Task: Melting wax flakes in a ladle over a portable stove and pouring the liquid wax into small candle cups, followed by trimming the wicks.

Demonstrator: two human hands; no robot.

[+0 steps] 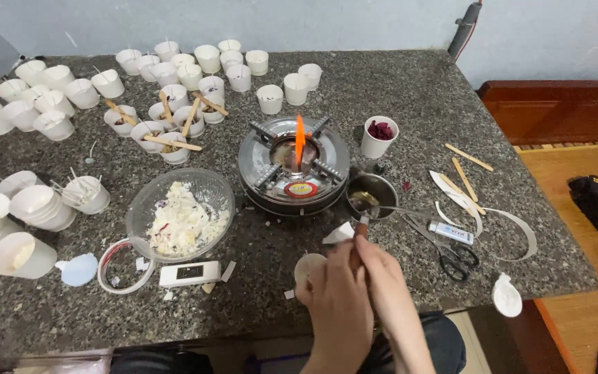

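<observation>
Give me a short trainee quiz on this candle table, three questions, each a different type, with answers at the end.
1. True or false: the stove shows a flame.
2. Multiple choice: what lies in the glass bowl? A) white flakes B) water C) scissors
3. Fill in: the small metal pot stands to the ____ of the stove in the picture.

Key:
1. True, an orange flame rises at its centre.
2. A.
3. Right. The right hand holds the pot's handle, while the left hand holds a small white cup.
</observation>
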